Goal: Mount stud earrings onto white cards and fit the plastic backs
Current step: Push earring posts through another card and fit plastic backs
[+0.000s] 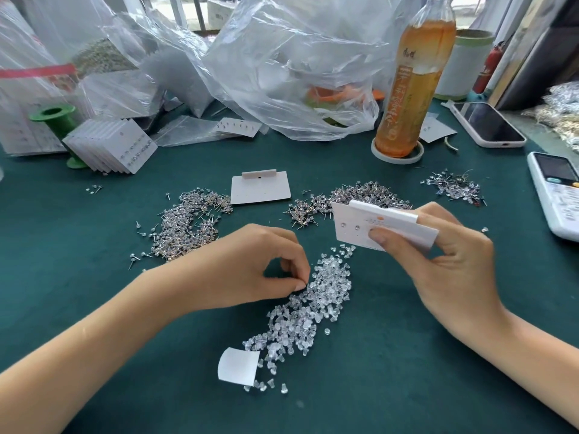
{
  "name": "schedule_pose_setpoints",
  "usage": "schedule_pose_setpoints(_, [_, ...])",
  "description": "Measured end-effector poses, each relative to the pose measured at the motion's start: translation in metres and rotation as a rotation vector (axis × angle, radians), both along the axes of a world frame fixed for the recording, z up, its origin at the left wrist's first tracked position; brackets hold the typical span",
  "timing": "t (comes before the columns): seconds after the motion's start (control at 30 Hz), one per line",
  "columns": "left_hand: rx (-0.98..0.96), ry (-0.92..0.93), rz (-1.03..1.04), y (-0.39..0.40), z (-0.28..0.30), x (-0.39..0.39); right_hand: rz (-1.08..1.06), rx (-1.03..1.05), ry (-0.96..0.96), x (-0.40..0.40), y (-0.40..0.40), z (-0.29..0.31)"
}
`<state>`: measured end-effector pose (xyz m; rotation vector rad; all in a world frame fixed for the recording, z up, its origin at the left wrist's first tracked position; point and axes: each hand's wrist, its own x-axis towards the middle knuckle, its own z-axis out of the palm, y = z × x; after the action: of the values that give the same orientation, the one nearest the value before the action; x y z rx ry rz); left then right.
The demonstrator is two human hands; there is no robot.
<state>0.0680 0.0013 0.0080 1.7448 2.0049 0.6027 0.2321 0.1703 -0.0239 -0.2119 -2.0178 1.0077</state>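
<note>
My right hand (pixel 451 261) grips a white earring card (pixel 369 227) above the green table, thumb pressed on its front; two studs sit in the card's left part. My left hand (pixel 257 267) has thumb and forefinger pinched together at the edge of the pile of clear plastic backs (pixel 307 308); whether a back is between them is too small to tell. Heaps of loose stud earrings lie at centre left (pixel 188 223), centre (pixel 344 198) and right (pixel 454 186). A blank card (pixel 260 189) lies flat beyond the hands.
A stack of filled cards (pixel 116 145) leans at the left by a green spool (pixel 53 117). Clear plastic bags (pixel 282 57) crowd the back. An orange drink bottle (pixel 413 79), a phone (pixel 488 123) and a remote control (pixel 557 192) stand at the right. A white paper scrap (pixel 238 366) lies near me.
</note>
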Motion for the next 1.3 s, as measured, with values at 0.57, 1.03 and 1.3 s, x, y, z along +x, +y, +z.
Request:
schedule_pose_setpoints(0.57, [0.122,-0.593,0.046,0.005,0.014,0.012,0.204,1.069,0.103,0.0,-0.014,-0.001])
schedule_pose_setpoints(1.03, [0.068,-0.415,-0.018,0.007,0.017,0.019,0.215,1.045,0.057,0.001,-0.015,0.001])
schedule_pose_setpoints(1.3, [0.073,-0.369,-0.028,0.006,0.019,0.019,0.23,1.012,0.051,0.002,-0.016,0.003])
